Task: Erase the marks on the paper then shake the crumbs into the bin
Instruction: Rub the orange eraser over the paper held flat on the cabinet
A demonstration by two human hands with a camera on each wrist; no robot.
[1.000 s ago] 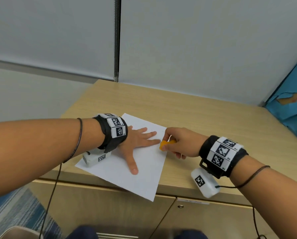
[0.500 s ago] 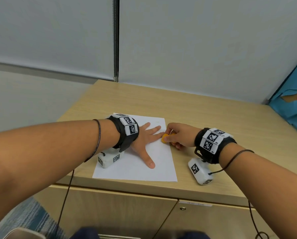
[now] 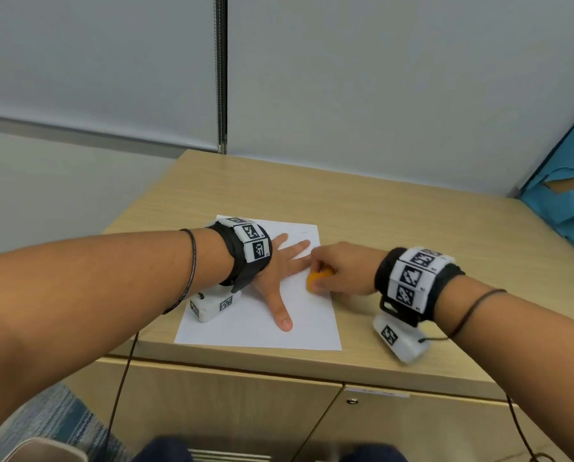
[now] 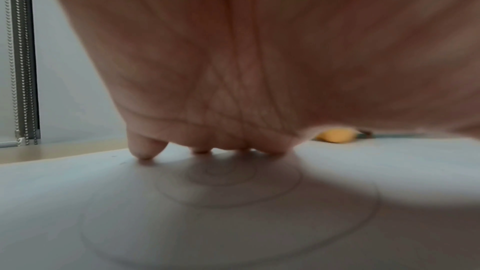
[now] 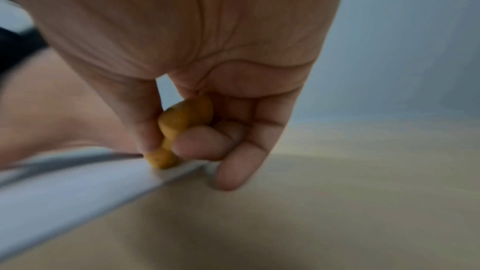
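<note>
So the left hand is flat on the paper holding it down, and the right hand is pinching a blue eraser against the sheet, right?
Not quite: the eraser is orange, not blue, as the right wrist view shows. The rest holds: the left hand lies flat on the paper, and the right hand pinches the eraser against the sheet.

Light wood bench (image 3: 395,208) stood against the wall. One white paper sheet (image 3: 245,331) lay flat near its front edge.

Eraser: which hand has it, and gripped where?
The right hand pinches the orange eraser around its middle, tip on the paper near its right edge. The left hand holds nothing, pressing flat on the paper.
</note>
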